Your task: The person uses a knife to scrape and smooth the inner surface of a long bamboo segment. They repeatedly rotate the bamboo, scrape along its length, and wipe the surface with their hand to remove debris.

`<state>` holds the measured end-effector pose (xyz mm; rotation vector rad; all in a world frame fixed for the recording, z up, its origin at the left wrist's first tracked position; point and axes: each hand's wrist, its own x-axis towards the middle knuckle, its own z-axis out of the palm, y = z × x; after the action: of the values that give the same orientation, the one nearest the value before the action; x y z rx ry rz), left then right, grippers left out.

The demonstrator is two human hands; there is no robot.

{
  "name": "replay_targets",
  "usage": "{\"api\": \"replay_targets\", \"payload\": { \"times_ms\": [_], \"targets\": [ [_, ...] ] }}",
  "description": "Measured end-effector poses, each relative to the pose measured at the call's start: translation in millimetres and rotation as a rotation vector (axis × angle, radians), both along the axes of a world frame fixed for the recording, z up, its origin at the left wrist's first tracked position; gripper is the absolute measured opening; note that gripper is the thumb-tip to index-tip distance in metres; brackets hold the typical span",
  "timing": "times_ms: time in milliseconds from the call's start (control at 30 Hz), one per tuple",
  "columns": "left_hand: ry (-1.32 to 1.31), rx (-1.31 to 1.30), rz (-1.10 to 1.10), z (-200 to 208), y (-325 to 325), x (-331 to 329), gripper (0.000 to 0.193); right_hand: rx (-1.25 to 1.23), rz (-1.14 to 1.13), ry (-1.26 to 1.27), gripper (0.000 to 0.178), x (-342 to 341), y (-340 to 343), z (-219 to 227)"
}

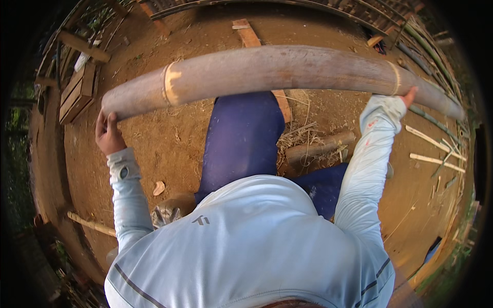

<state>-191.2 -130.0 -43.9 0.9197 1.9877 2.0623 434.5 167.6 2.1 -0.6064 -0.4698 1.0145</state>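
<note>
A thick brown bamboo pole (282, 68) spans the view from side to side, above my knee and dark blue trouser leg (241, 136). Pale scraped patches show at its two node rings. My left hand (109, 134) grips the left end from beneath, the thumb and fingers closed at its rim. Toward the other end, past the right node, my right hand (410, 96) holds the pole's lower side; most of its fingers are hidden behind the pole and the sleeve cuff.
A short bamboo piece (321, 146) lies on the dirt floor beside fibrous shavings (303, 134). Under the pole runs a wooden plank (248, 35). Pale split strips (436, 162) lie at the right, and a wooden crate (78, 95) stands at the far left.
</note>
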Motion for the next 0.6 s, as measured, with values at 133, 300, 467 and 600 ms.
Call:
{"api": "replay_targets", "payload": {
  "times_ms": [133, 300, 467, 600],
  "targets": [
    [-0.013, -0.002, -0.048, -42.1, 37.0, -14.5, 0.046, 0.112, -0.015, -0.089, 0.076, -18.9, 8.6, 43.6],
    [-0.229, -0.284, -0.004, -142.8, 90.5, -35.1, 0.061, 0.143, -0.039, -0.138, 0.070, -44.9, 4.5, 64.2],
    [-0.302, -0.419, 0.017, -218.9, 125.4, -37.6, 0.054, 0.180, 0.012, -0.156, 0.070, -41.6, 39.4, 45.2],
    [-0.164, -0.700, -0.036, -222.0, 151.1, -24.9, 0.054, 0.150, -0.044, -0.183, 0.071, -75.9, 39.5, 29.8]
  ]
}}
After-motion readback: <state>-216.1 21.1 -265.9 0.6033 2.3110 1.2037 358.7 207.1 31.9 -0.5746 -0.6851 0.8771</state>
